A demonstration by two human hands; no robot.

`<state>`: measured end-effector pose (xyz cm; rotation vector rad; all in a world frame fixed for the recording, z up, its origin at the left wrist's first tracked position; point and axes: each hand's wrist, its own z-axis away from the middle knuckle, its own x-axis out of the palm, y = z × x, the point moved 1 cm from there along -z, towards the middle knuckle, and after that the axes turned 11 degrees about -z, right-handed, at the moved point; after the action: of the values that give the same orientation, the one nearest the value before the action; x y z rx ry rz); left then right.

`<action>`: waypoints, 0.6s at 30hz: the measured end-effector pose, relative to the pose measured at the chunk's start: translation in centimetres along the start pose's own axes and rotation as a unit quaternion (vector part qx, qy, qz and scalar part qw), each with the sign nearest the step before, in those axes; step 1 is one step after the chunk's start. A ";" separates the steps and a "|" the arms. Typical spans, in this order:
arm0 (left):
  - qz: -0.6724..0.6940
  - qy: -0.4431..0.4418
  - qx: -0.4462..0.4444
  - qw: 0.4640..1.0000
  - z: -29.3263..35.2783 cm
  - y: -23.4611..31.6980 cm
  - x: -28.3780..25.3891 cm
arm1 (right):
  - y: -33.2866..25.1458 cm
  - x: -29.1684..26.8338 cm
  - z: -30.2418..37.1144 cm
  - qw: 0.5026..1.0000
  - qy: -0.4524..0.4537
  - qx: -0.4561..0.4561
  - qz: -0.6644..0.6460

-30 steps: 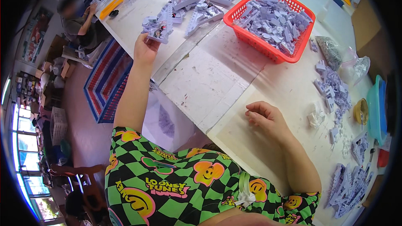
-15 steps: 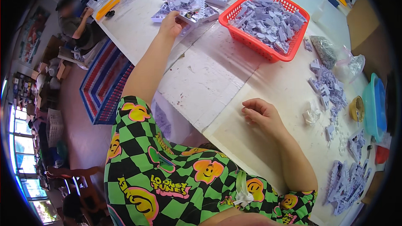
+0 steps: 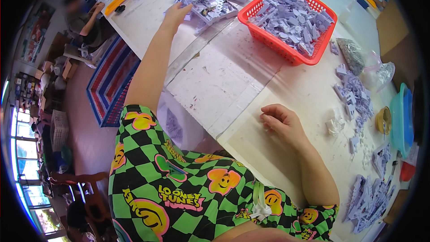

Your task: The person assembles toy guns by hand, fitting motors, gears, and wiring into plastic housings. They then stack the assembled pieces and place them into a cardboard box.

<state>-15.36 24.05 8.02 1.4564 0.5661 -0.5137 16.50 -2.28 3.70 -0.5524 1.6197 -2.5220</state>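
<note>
My left hand [image 3: 177, 17] reaches to the far side of the table, at the near left edge of a pile of pale lavender plastic parts [image 3: 207, 1]. Its fingers stretch out and appear apart, with no part visibly gripped; some fingertips are hard to make out. A flat toothed part [image 3: 219, 14] lies beside that hand at the front of the pile. My right hand [image 3: 283, 123] rests on the near part of the table, fingers loosely curled, thumb apart, and nothing seen in it.
A red basket [image 3: 286, 54] full of lavender parts stands right of the pile. Loose parts [image 3: 356, 92], bags [image 3: 350, 56], a yellow cup [image 3: 383, 120] and a teal basin [image 3: 400, 123] line the right side. A striped bag [image 3: 112, 80] stands left, below a person [image 3: 83, 20].
My left hand has let go of the flat lavender part and shifted left and farther away. My right hand stays where it was. The view has shifted slightly.
</note>
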 end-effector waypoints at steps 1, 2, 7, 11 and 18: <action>-0.001 0.002 0.000 1.000 -0.2 -1.2 -0.3 | -0.2 0.1 0.2 1.000 0.008 0.001 0.011; -0.098 0.094 0.083 0.987 -0.5 -3.5 -0.7 | -0.2 0.5 0.1 1.000 0.002 0.000 0.013; -0.185 0.078 0.117 0.973 -0.7 -8.4 1.6 | 0.0 0.5 -0.1 1.000 0.000 -0.003 0.004; -0.177 0.110 0.123 0.970 -2.2 -7.7 2.8 | 0.4 0.5 0.1 1.000 0.006 -0.026 0.006; -0.213 0.129 0.100 0.963 -4.0 -6.6 4.8 | 0.6 0.4 -0.2 1.000 0.004 -0.026 -0.003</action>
<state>-16.06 27.82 -0.22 1.6109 1.0737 -0.7385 15.97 -2.47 3.16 -0.5540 1.6941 -2.4947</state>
